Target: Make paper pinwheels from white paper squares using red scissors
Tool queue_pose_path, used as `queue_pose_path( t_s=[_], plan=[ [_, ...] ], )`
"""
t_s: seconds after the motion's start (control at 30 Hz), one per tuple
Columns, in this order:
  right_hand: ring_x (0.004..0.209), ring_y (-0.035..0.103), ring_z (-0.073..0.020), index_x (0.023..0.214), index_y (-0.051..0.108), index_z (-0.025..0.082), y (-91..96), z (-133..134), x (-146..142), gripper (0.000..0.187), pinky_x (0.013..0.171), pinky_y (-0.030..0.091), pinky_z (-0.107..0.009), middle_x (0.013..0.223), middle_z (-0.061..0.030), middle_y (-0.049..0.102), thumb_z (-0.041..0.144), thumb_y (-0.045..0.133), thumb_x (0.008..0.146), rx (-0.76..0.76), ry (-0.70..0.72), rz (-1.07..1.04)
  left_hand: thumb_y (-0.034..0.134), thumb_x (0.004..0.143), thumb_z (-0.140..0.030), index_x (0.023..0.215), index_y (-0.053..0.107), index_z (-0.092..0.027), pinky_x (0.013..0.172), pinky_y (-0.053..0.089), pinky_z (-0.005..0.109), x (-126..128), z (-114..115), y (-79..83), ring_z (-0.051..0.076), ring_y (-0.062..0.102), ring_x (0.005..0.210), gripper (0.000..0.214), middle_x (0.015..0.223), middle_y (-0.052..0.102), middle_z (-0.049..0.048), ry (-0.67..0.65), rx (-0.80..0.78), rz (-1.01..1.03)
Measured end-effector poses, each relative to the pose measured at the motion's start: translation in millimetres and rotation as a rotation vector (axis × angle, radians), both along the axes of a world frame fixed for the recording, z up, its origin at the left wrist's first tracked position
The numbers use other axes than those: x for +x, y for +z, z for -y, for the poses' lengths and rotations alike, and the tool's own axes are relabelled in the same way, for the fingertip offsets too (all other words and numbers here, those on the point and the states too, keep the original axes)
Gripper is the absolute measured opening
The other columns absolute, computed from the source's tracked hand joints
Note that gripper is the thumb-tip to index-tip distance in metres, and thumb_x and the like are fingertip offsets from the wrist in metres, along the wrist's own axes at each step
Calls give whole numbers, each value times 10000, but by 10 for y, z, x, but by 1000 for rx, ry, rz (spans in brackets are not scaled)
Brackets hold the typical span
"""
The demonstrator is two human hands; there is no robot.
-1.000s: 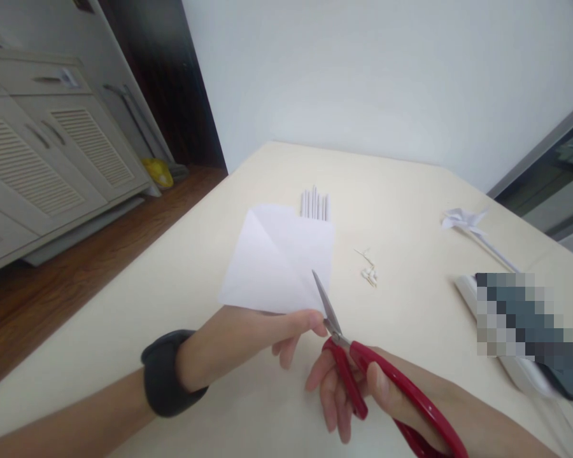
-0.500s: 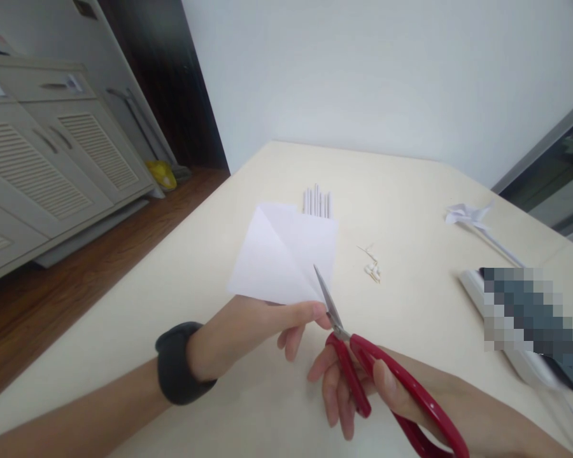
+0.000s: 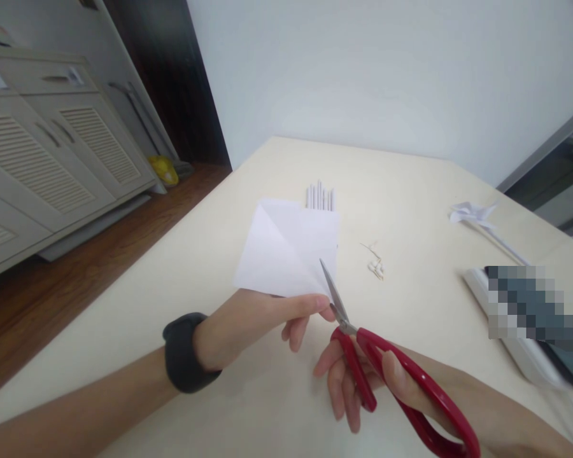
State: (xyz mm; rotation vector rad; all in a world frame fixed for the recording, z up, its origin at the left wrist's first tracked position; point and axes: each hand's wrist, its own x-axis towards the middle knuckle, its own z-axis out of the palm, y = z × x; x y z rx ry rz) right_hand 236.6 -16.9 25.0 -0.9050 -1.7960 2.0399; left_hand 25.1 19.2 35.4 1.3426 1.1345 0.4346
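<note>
My left hand (image 3: 258, 318), with a black band on the wrist, pinches the near corner of a white square sheet of paper (image 3: 286, 245) that has a diagonal crease and is lifted off the table. My right hand (image 3: 363, 381) grips red-handled scissors (image 3: 391, 375). Their metal blades are nearly closed and lie along the paper's near right corner, close to my left fingertips.
Behind the paper lies a bundle of white sticks (image 3: 319, 196) on the cream table (image 3: 401, 191). Small white pins (image 3: 376, 264) lie to the right, a paper pinwheel (image 3: 472, 213) at the far right, and a blurred device (image 3: 530, 312) near the right edge. Cabinets (image 3: 52, 146) stand left.
Both hands, the paper and the scissors have drifted slightly up and right in view. The blades stay at the paper's near corner.
</note>
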Motion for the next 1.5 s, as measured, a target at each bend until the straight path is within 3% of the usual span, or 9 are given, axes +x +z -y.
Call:
queue_pose_path(
  t_s=[0.3, 0.53, 0.67, 0.8, 1.0, 1.17, 1.27, 1.37, 1.5],
  plan=[
    [800, 563, -169, 1079, 504, 163, -11, 6, 14, 474, 798, 453, -370, 928, -93, 588, 530, 268, 894, -23, -5, 20, 516, 800, -470, 710, 688, -244, 683, 413, 201, 11, 13, -4, 108, 499, 544, 297, 439, 480, -67, 28, -13, -20],
    [721, 552, -149, 980, 537, 151, -29, 5, -14, 484, 734, 452, -331, 802, -69, 593, 506, 213, 917, 82, -53, 31, 524, 785, -473, 557, 631, -215, 714, 411, 203, 32, 10, 24, 128, 513, 557, 361, 423, 465, -59, 32, 70, -74],
    [686, 543, -137, 888, 546, 140, -59, -11, -28, 477, 687, 444, -302, 752, -56, 577, 490, 223, 923, 125, -58, 16, 521, 775, -480, 508, 606, -202, 695, 409, 194, 45, 2, 53, 133, 524, 572, 395, 431, 471, -52, 20, 41, -144],
    [681, 536, -128, 833, 521, 143, -57, -31, -43, 408, 650, 431, -270, 742, -48, 569, 477, 301, 915, 85, -57, -10, 517, 775, -459, 393, 507, -194, 719, 407, 193, 52, -3, 79, 135, 527, 580, 466, 428, 470, -45, 20, 68, -174],
    [676, 534, -117, 750, 504, 143, 1, -64, -65, 327, 654, 415, -256, 737, -31, 562, 418, 403, 895, 25, -51, 45, 509, 784, -437, 439, 549, -202, 709, 414, 198, 61, 5, 103, 142, 539, 581, 420, 434, 480, -47, 9, 108, -166],
    [667, 534, -117, 742, 517, 143, 1, -59, -61, 300, 645, 413, -252, 718, -24, 564, 384, 419, 891, 27, -60, 59, 496, 781, -464, 356, 472, -197, 742, 399, 195, 62, -3, 116, 164, 574, 689, 502, 482, 513, -25, 12, 104, -215],
    [666, 538, -118, 740, 516, 146, -18, -57, -53, 273, 646, 416, -252, 719, -21, 571, 358, 429, 888, 4, -61, 56, 501, 780, -462, 392, 524, -202, 733, 393, 201, 66, 0, 122, 162, 572, 688, 468, 491, 523, -28, 18, 102, -232],
    [665, 535, -116, 763, 527, 147, -36, -60, -55, 244, 647, 417, -249, 718, -18, 570, 334, 430, 887, 10, -65, 57, 505, 789, -449, 581, 663, -235, 728, 396, 217, 62, 8, 108, 159, 558, 665, 337, 481, 514, -42, 10, 102, -195],
    [675, 531, -120, 811, 553, 147, -38, -59, -53, 181, 649, 418, -248, 728, -22, 569, 259, 430, 881, 3, -73, 67, 517, 793, -433, 704, 701, -243, 741, 408, 243, 41, 17, 66, 145, 525, 593, 279, 457, 499, -51, 36, 121, -157]
  ],
)
